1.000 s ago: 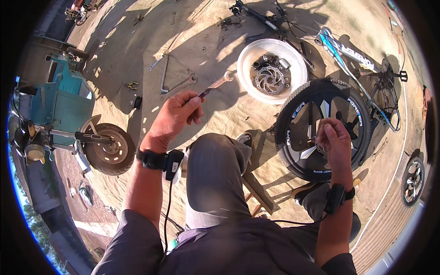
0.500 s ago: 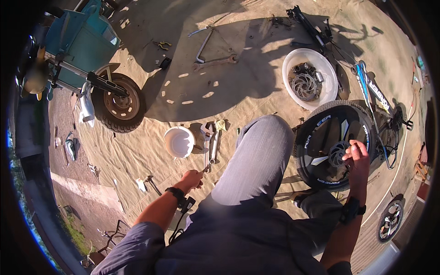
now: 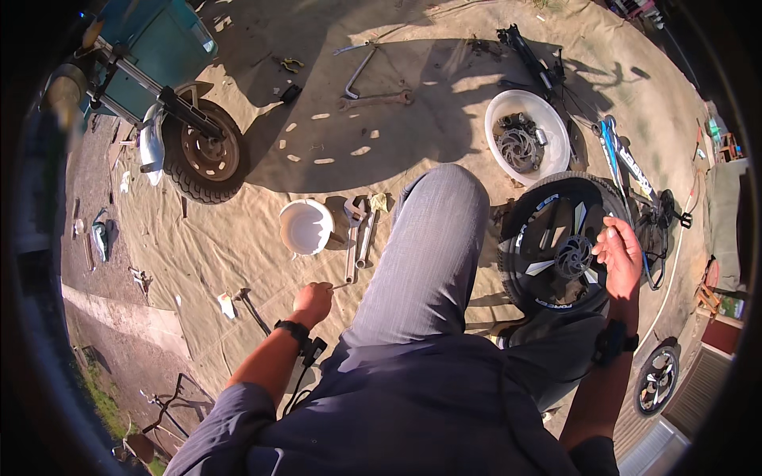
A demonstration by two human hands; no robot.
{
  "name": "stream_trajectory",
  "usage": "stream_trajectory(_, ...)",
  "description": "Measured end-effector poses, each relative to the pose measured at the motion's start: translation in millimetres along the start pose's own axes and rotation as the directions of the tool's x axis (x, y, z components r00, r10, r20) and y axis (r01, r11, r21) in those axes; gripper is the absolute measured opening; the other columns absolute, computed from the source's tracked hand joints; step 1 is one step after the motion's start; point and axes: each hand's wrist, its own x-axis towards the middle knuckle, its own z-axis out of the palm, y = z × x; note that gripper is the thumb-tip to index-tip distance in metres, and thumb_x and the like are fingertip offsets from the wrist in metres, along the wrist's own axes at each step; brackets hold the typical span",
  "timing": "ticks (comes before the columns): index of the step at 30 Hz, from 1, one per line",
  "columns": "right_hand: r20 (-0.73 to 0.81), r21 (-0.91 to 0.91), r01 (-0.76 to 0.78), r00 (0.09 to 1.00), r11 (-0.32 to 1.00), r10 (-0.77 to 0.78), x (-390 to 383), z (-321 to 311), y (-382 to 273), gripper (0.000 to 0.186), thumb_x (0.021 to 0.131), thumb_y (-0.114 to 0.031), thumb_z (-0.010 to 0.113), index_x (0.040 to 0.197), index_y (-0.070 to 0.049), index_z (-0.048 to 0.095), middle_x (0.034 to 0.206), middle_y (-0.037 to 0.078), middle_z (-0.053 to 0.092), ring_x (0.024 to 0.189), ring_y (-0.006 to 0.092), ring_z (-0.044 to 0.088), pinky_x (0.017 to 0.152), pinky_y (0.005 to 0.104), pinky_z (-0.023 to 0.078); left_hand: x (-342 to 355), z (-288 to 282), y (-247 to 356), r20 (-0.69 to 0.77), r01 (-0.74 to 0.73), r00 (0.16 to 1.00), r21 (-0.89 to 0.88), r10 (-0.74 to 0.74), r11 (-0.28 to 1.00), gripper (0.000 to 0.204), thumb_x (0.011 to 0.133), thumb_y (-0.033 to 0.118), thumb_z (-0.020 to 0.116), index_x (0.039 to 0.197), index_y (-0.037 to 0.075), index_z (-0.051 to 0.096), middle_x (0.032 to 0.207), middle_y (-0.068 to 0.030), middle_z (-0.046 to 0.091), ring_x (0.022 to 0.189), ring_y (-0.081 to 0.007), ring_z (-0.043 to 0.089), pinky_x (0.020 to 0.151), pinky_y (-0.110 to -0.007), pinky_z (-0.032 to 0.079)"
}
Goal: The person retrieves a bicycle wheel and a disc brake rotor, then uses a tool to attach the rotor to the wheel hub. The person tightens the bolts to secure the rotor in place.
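my left hand [image 3: 312, 302] has dropped from its raised place left of the white tub [image 3: 558, 127] to the near left, by the adjustable wrench [image 3: 352, 247]. the wrench it held up no longer shows clearly, so i judge no tool is at the wheel [image 3: 512, 266], lying on the right. those fingers are curled; i cannot tell round what. my right hand [image 3: 619, 250] hangs bent-fingered beside the disc [image 3: 573, 258], its hold unclear too.
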Motion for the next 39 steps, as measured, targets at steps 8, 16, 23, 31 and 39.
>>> stream_trajectory(8,0.082,-0.111,-0.136,0.986,0.984,0.146,43,40,2,0.028,0.104,-0.021,0.061,0.127,-0.005,0.063,0.091,0.0,0.065,0.073,0.0081,0.062,0.066,0.022,0.044,61,-14,-2,0.088,0.063,0.994,0.025,-0.065,0.998,0.03,0.097,0.031,0.055,0.116,0.018,0.075,0.114,-0.0121,0.073,0.108,-0.0346,0.068,0.093,-0.047,0.055)
stream_trajectory(16,0.264,-0.237,-0.214,0.925,0.948,0.275,136,140,7,0.026,0.103,-0.016,0.062,0.125,-0.002,0.063,0.093,0.004,0.066,0.075,0.0089,0.063,0.065,0.0226,0.046,126,-1,2,0.22,0.049,0.975,-0.031,-0.041,0.998,0.029,0.094,0.031,0.055,0.11,0.018,0.077,0.114,-0.0144,0.071,0.107,-0.036,0.068,0.092,-0.048,0.054)
stream_trajectory(23,0.336,-0.352,-0.221,0.877,0.91,0.343,196,193,16,0.024,0.101,-0.011,0.064,0.123,-0.003,0.063,0.09,0.0,0.063,0.075,0.008,0.062,0.066,0.0224,0.048,201,-18,23,0.454,-0.005,0.891,-0.016,0.011,1.0,0.031,0.091,0.025,0.056,0.116,0.013,0.071,0.112,-0.0167,0.073,0.106,-0.0378,0.069,0.09,-0.049,0.056)
stream_trajectory(31,0.27,-0.41,-0.287,0.869,0.866,0.415,235,221,27,0.024,0.097,-0.008,0.065,0.12,-0.003,0.065,0.086,-0.004,0.058,0.071,0.0055,0.054,0.066,0.0223,0.044,337,-130,7,-0.048,0.091,0.994,-0.079,-0.094,0.993,0.028,0.099,0.027,0.055,0.117,0.008,0.067,0.12,-0.0183,0.068,0.108,-0.038,0.067,0.093,-0.049,0.055)
stream_trajectory(39,0.23,-0.417,-0.392,0.827,0.82,0.513,263,245,28,0.029,0.098,-0.02,0.064,0.123,-0.004,0.063,0.086,0.001,0.064,0.074,0.0106,0.061,0.068,0.0256,0.046,447,-248,-50,-0.491,0.12,0.862,-0.04,-0.124,0.992,0.056,0.093,0.021,0.066,0.143,0.002,0.05,0.15,-0.0223,0.044,0.142,-0.0385,0.041,0.114,-0.047,0.041)
